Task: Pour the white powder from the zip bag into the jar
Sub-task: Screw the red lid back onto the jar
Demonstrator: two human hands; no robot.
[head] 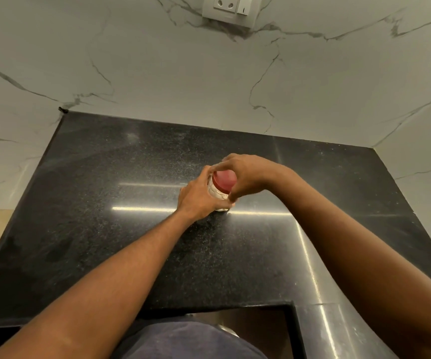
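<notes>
A small clear jar (220,196) with a red lid (224,180) stands on the black counter (105,203), a little right of its middle. My left hand (197,196) wraps around the jar's glass body from the left. My right hand (245,177) comes over from the right, fingers curled around the red lid's rim. The lid sits on top of the jar. No zip bag shows anywhere in view. The jar's contents are mostly hidden by my fingers.
The black speckled counter meets marble walls at the back and on both sides. A white socket and switch plate (231,9) is on the back wall. The counter's front edge has a cut-out at bottom right (261,322). Light dust marks the counter behind the jar.
</notes>
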